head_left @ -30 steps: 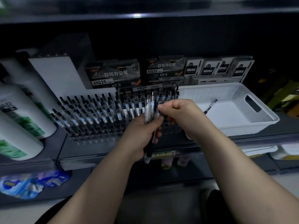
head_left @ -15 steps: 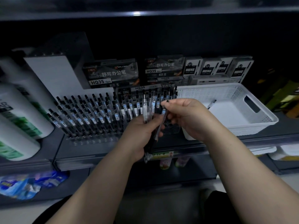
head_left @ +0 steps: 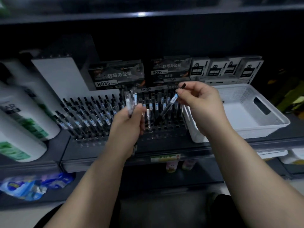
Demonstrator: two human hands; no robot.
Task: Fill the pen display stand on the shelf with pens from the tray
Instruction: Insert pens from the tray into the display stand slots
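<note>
Two hands work over the black perforated pen display stand [head_left: 166,129] on the dark shelf [head_left: 82,152]. Left hand [head_left: 126,129] grips a bundle of clear-barrelled pens [head_left: 130,100], held upright. Right hand [head_left: 199,102] pinches a single clear pen with black cap [head_left: 170,105], tilted, tip low over the stand's open right-hand holes; contact cannot be told. White perforated plastic tray [head_left: 266,122] sits just right of the stand. Left rows are filled.

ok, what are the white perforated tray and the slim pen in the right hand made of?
White perforated tray: likely moulded plastic, matte; hole grid, cut-out handle. Pen pinched by the right hand: seemingly clear glossy plastic barrel, black ends, though blurred.
</note>
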